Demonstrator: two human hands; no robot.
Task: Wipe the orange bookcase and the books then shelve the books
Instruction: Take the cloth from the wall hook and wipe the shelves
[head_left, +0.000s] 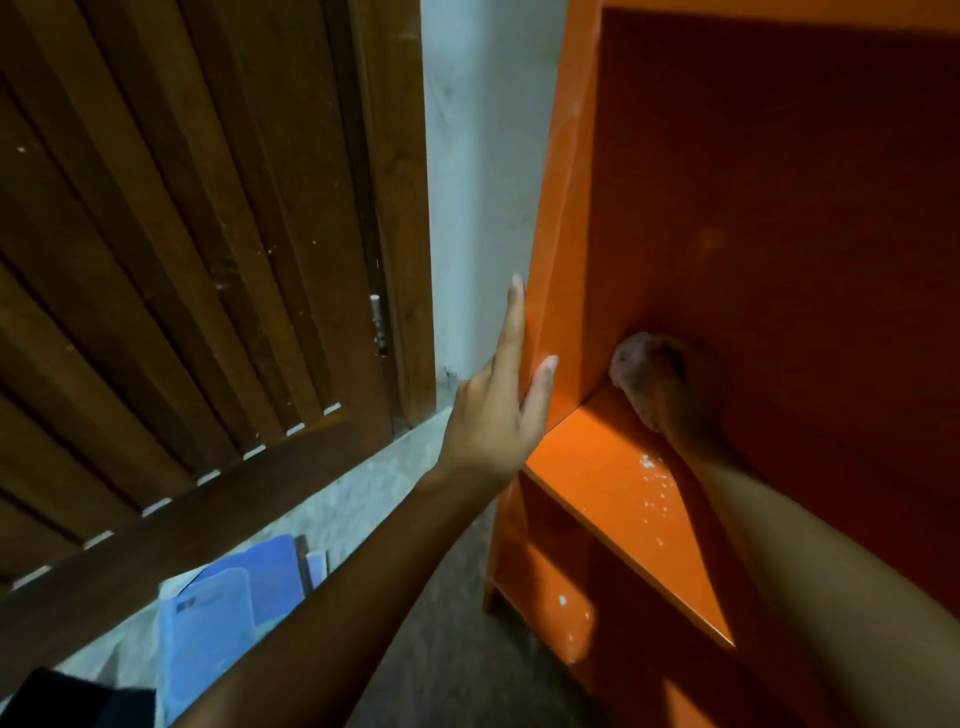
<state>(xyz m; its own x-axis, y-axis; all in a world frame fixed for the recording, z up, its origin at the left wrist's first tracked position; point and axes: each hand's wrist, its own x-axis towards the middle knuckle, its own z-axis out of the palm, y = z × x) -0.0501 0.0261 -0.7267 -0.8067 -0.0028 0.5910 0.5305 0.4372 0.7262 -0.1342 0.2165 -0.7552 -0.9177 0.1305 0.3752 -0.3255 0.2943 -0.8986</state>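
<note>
The orange bookcase (753, 218) fills the right half of the view, its shelves bare. My left hand (498, 410) lies flat with straight fingers against the outer face of its left side panel, thumb on the front edge. My right hand (670, 384) reaches deep into the back left corner of a shelf (613, 483) and grips a small pale cloth (631, 364) bunched against the corner. Blue books (218, 618) lie in a pile on the floor at the lower left, partly hidden by my left forearm.
A dark wooden slatted door (182, 286) stands to the left, and a grey wall strip (478, 182) runs between it and the bookcase. The floor (452, 649) is grey concrete. A dark object (62, 701) sits at the bottom left corner.
</note>
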